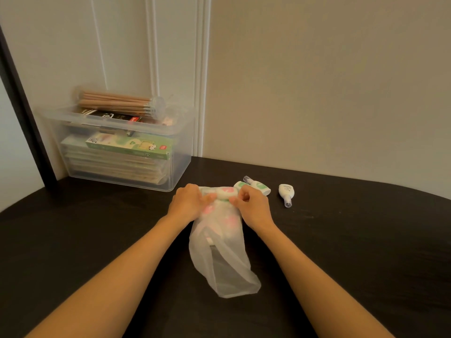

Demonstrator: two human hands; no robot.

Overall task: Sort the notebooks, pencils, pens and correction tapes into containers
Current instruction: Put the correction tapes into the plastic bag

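Both my left hand and right hand are pinching the plastic bag mouth around a correction tape, bagging them mid-desk; two loose tapes near the back edge probably come next.

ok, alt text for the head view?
Both hands, left hand and right hand, grip the mouth of a translucent plastic bag on a dark table. Two correction tapes lie beside it; a clear bin holds stationery.

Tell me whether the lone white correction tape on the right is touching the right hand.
Apart. The head view shows a strip of bare dark table between the white correction tape and the right hand, which is at the plastic bag.
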